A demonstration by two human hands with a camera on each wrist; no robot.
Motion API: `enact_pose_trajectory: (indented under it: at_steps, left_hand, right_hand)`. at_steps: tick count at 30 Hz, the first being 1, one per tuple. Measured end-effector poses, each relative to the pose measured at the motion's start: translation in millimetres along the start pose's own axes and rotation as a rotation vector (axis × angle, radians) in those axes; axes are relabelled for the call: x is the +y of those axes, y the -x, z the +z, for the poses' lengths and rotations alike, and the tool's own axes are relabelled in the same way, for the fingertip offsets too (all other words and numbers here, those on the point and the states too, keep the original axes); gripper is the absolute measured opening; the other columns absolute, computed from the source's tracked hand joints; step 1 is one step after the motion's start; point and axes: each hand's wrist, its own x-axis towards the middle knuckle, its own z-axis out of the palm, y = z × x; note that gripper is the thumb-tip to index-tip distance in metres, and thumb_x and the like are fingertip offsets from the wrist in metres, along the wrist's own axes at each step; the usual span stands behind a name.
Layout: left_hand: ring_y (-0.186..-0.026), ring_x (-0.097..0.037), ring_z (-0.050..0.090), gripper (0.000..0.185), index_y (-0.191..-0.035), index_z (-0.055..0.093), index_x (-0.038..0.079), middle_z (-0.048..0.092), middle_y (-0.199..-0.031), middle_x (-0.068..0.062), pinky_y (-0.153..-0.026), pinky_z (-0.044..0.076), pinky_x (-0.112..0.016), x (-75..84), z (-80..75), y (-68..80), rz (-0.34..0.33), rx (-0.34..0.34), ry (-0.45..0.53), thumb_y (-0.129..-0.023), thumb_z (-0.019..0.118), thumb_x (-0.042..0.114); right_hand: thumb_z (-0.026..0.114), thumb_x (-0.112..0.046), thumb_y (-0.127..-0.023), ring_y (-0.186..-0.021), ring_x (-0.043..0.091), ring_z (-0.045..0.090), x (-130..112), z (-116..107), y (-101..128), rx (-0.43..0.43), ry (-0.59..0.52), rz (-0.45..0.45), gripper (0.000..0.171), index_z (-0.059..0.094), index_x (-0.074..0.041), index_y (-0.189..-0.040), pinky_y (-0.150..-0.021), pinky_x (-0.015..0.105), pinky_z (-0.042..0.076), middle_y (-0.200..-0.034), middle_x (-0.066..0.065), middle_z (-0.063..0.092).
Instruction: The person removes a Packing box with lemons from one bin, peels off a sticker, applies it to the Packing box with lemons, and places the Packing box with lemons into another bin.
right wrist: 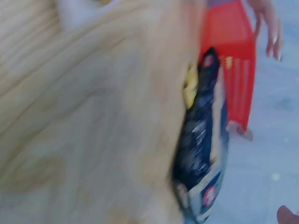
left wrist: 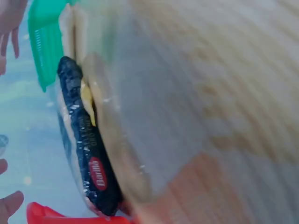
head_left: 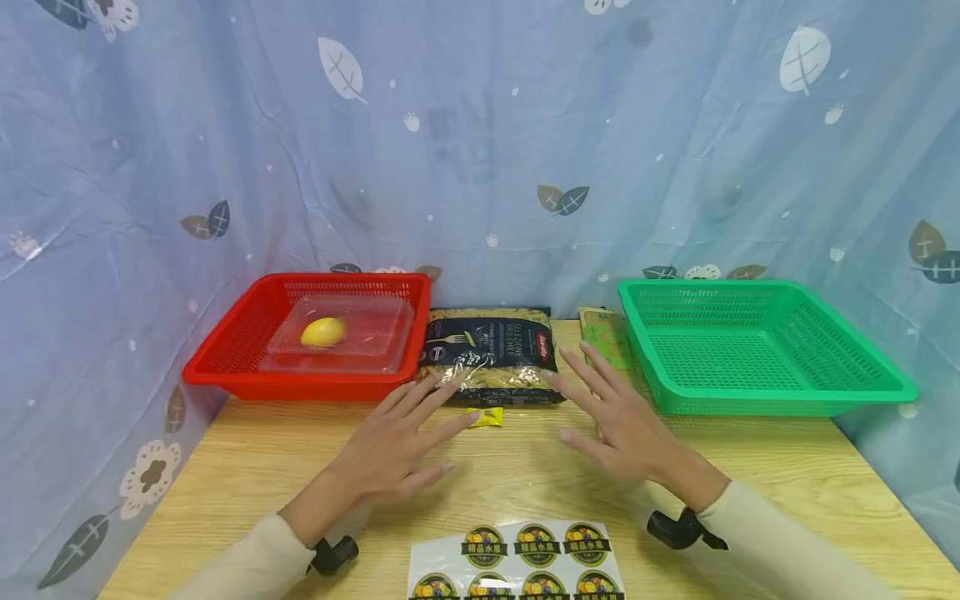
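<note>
Both my hands hover flat over the wooden table [head_left: 247,467], fingers spread and holding nothing. My left hand [head_left: 397,442] reaches toward the near left corner of a dark bag of pasta [head_left: 491,354]. My right hand [head_left: 611,417] is just right of the bag's near right corner. A small yellow packet [head_left: 485,417] lies on the table between the hands, in front of the bag. Blurred as they are, both wrist views still pick out the pasta bag [left wrist: 86,144] [right wrist: 201,140].
A red basket [head_left: 225,367] at the back left holds a clear plastic box [head_left: 341,333] with a lemon [head_left: 323,332] inside. A green basket [head_left: 757,346] stands at the back right, a greenish card [head_left: 603,333] beside it. A sticker sheet [head_left: 517,558] lies at the near edge. Blue patterned cloth surrounds the table.
</note>
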Motion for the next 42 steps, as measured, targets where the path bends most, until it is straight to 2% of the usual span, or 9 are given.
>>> enact_pose_trajectory:
  at_steps: [6,18,24,28,30,34,36,38,42]
  left_hand:
    - [-0.149,-0.038,0.031,0.072,-0.159,0.034,0.034,0.029,-0.165,-0.01,-0.117,0.029,-0.057,1.2,0.3,-5.6,-0.062,0.035,0.035,-0.093,0.061,0.047]
    - [-0.136,-0.034,0.044,0.063,-0.152,0.046,0.026,0.048,-0.151,-0.009,-0.108,0.039,-0.058,6.2,-4.6,9.7,-0.289,0.081,0.142,-0.093,0.06,0.043]
    - [-0.116,-0.027,0.056,0.049,-0.134,0.062,0.011,0.063,-0.126,-0.007,-0.095,0.046,-0.05,0.3,2.7,19.1,-0.354,0.241,0.237,-0.089,0.065,0.03]
    - [-0.1,-0.025,0.059,0.034,-0.116,0.069,0.007,0.069,-0.11,-0.006,-0.082,0.047,-0.043,-7.9,10.2,24.6,-0.363,0.374,0.273,-0.085,0.067,0.021]
    - [-0.094,-0.025,0.059,0.025,-0.107,0.07,0.006,0.071,-0.101,-0.005,-0.077,0.045,-0.04,-11.9,13.6,26.7,-0.395,0.449,0.27,-0.085,0.067,0.019]
    - [-0.084,-0.027,0.058,0.012,-0.091,0.068,0.006,0.069,-0.086,-0.006,-0.073,0.041,-0.039,-16.9,18.1,30.7,-0.514,0.596,0.248,-0.084,0.066,0.016]
    - [-0.083,-0.026,0.057,0.008,-0.087,0.066,0.007,0.067,-0.082,-0.006,-0.076,0.041,-0.038,-17.1,18.5,33.0,-0.598,0.638,0.274,-0.083,0.066,0.013]
    - [-0.082,-0.025,0.056,0.003,-0.085,0.066,0.008,0.067,-0.081,-0.006,-0.077,0.041,-0.037,-18.2,19.5,34.6,-0.673,0.673,0.311,-0.083,0.068,0.01]
    - [-0.078,-0.02,0.055,0.005,-0.081,0.066,0.006,0.064,-0.076,-0.008,-0.074,0.041,-0.029,-22.6,22.4,34.4,-0.82,0.774,0.393,-0.082,0.069,0.002]
  right_hand:
    - [0.059,-0.038,-0.101,-0.156,0.033,0.008,-5,-3,-22,-0.001,-0.164,0.098,0.071,0.027,-0.021,-0.162,-0.113,0.072,0.023,-0.17,0.005,0.014]
    - [0.054,-0.04,-0.104,-0.157,0.028,0.003,-9,0,-75,0.011,-0.384,0.193,0.071,0.017,-0.028,-0.163,-0.118,0.07,0.011,-0.17,-0.001,0.008]
    - [0.047,-0.056,-0.103,-0.157,0.027,0.009,-11,3,-105,0.004,-0.417,0.2,0.074,0.014,-0.028,-0.163,-0.119,0.067,0.014,-0.17,-0.002,0.007]
    - [0.047,-0.054,-0.103,-0.156,0.023,0.014,-16,11,-124,0.012,-0.521,0.206,0.073,0.016,-0.026,-0.163,-0.12,0.059,0.021,-0.17,-0.002,0.012]
    - [0.049,-0.052,-0.103,-0.155,0.02,0.018,-20,17,-134,0.027,-0.578,0.214,0.072,0.019,-0.026,-0.163,-0.12,0.055,0.027,-0.169,-0.003,0.015]
    - [0.052,-0.044,-0.104,-0.154,0.02,0.021,-31,32,-154,0.048,-0.668,0.234,0.069,0.022,-0.023,-0.162,-0.117,0.049,0.034,-0.169,-0.001,0.018]
    - [0.053,-0.039,-0.104,-0.154,0.02,0.022,-35,39,-162,0.046,-0.711,0.252,0.068,0.023,-0.021,-0.162,-0.117,0.047,0.034,-0.169,0.002,0.019]
    - [0.052,-0.039,-0.105,-0.151,0.022,0.029,-38,46,-170,0.041,-0.789,0.303,0.066,0.023,-0.023,-0.162,-0.115,0.047,0.038,-0.168,0.002,0.02]
    - [0.049,-0.038,-0.106,-0.15,0.027,0.031,-40,56,-189,0.072,-0.96,0.4,0.063,0.024,-0.021,-0.162,-0.114,0.053,0.037,-0.167,0.002,0.023]
